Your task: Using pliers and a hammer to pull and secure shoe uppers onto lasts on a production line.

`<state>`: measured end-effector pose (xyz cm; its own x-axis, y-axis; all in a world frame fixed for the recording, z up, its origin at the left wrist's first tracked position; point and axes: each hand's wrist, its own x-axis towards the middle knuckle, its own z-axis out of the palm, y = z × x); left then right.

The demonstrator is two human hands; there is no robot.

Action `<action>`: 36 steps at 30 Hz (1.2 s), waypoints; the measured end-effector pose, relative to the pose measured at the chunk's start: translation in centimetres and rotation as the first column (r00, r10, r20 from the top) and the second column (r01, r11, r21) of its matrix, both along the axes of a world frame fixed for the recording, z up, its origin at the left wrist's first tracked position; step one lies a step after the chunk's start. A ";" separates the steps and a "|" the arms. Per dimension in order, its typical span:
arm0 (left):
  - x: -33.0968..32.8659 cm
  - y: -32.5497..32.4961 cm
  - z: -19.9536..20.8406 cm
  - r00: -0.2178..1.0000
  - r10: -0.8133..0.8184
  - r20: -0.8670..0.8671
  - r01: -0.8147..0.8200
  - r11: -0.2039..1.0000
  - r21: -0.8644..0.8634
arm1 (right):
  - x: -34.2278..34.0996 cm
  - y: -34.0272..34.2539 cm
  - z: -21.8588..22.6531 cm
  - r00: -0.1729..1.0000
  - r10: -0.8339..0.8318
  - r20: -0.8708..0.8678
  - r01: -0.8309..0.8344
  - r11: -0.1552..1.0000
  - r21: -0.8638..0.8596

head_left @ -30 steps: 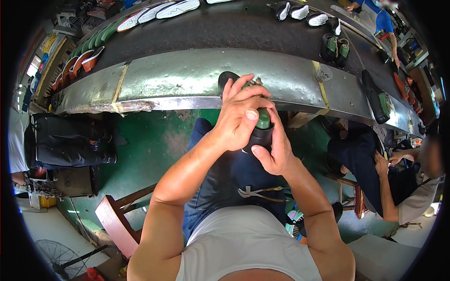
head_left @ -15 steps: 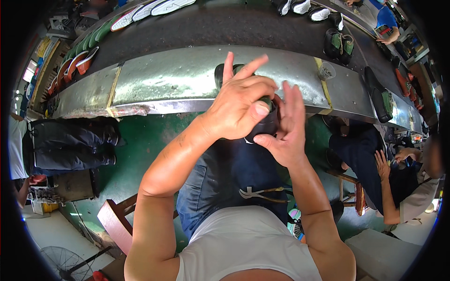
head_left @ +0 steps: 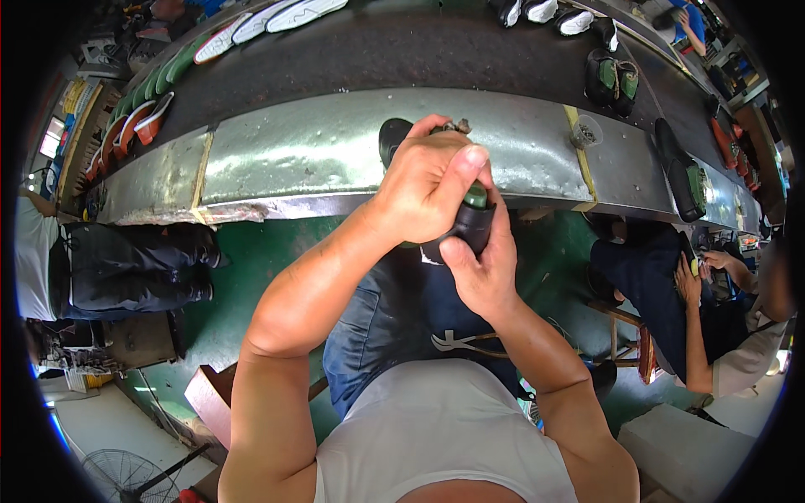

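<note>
A black shoe with a green last inside it is held in front of me over my lap, at the bench's near edge. My left hand is closed over its far part, thumb pointing up beside the green last. From the right, my right hand is wrapped round the near end, its thumb along the black side. Most of the shoe is hidden by my hands. Just beyond my left hand, another black shoe rests on the metal strip, partly covered. Pincers lie across my lap.
A metal-topped bench edge runs across in front. On it stand a clear cup and a black shoe with a green last. Pale soles and more shoes sit farther back. A co-worker sits at the right.
My spread fingers have closed round the shoe. Both hands have drawn together, and the shoe has shifted slightly left and tilted.
</note>
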<state>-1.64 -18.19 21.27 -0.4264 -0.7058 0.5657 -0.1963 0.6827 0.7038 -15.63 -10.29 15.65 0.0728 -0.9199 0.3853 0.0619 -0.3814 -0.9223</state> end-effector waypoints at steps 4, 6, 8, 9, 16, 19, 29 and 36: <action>1.2 0.2 -0.7 0.997 -0.054 -0.049 0.052 0.998 -0.043 | -1.1 -1.1 -0.9 0.990 0.077 -0.115 -0.103 0.965 -0.240; 1.0 0.0 -1.3 0.986 -0.050 -0.159 0.042 0.998 -0.050 | -1.3 -1.7 -1.3 0.969 0.056 -0.242 -0.152 0.904 -0.400; 1.3 0.1 -1.5 0.985 -0.051 -0.166 0.041 0.997 -0.062 | -1.2 -1.4 -1.4 0.969 0.075 -0.234 -0.164 0.906 -0.391; 1.5 0.1 -1.6 0.983 -0.056 -0.175 0.044 0.996 -0.072 | -1.2 -1.5 -1.6 0.966 0.061 -0.253 -0.172 0.880 -0.443; 1.3 -1.3 -2.5 0.986 -0.082 -0.146 0.062 0.989 -0.136 | -1.0 -4.0 0.7 0.958 0.170 -0.231 -0.177 0.984 -0.011; 0.7 -3.7 -4.0 0.931 0.147 -0.334 -0.224 0.953 -0.206 | -1.7 -6.7 0.2 0.993 0.114 0.017 -0.116 0.983 0.144; 8.1 -24.7 -12.1 0.813 0.581 0.033 -0.535 0.724 0.436 | -5.9 -31.4 -1.6 0.963 -0.225 -0.146 0.233 0.972 0.036; 8.4 -28.2 -12.6 0.596 0.520 0.611 -0.705 0.703 0.089 | -6.9 -30.5 -5.1 0.528 -0.572 -0.628 0.254 0.812 -0.525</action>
<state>6.73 -46.43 8.69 0.0265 -0.9923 0.1209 -0.8685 0.0371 0.4944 -22.57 -40.83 10.58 0.1167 -0.7433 0.6587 -0.8116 -0.4536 -0.3681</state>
